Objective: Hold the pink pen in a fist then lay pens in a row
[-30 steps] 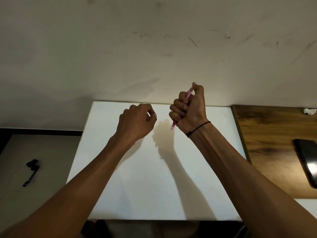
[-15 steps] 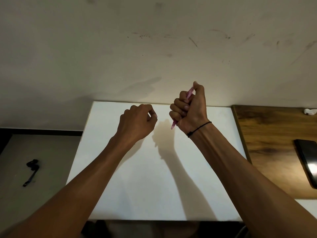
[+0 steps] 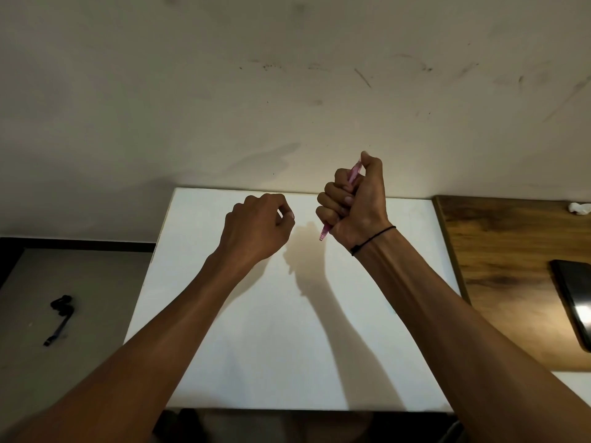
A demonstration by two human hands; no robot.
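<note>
Floor, far left: a grey floor point(image 3: 48, 362) lies beside the table, with a small black cable or strap point(image 3: 60, 318) lying on it, well apart from both hands.
Wall: a pale, scuffed wall point(image 3: 287, 91) fills the upper half, with dark marks toward its upper right.
White table: a white tabletop point(image 3: 256, 362) sits in the middle, its far edge against the wall; both forearms reach out above it and cast shadows on it.
Left hand: the left hand point(image 3: 256, 228) is held above the far part of the white table, back of the hand toward the camera, fingers curled into a loose fist with nothing visible in it.
Pink pen: a translucent pink pen point(image 3: 353, 174) stands nearly upright, tilted slightly, inside the right fist; one end shows beside the thumb at the top, and the other end sticks out below the fist, above the table.
Right hand: the right hand point(image 3: 355, 203) is clenched around the pen, thumb on top, just beside the left hand but not touching it.
Wrist band: a thin black cord point(image 3: 374, 239) circles the right wrist.
Wooden surface: a brown wooden top point(image 3: 499, 251) adjoins the white table on the right.
Small white object: a small white thing point(image 3: 579, 208) lies at the wooden top's far edge; too small to identify.
Phone: a dark phone point(image 3: 575, 302) lies flat near the right edge, reflecting light.
</note>
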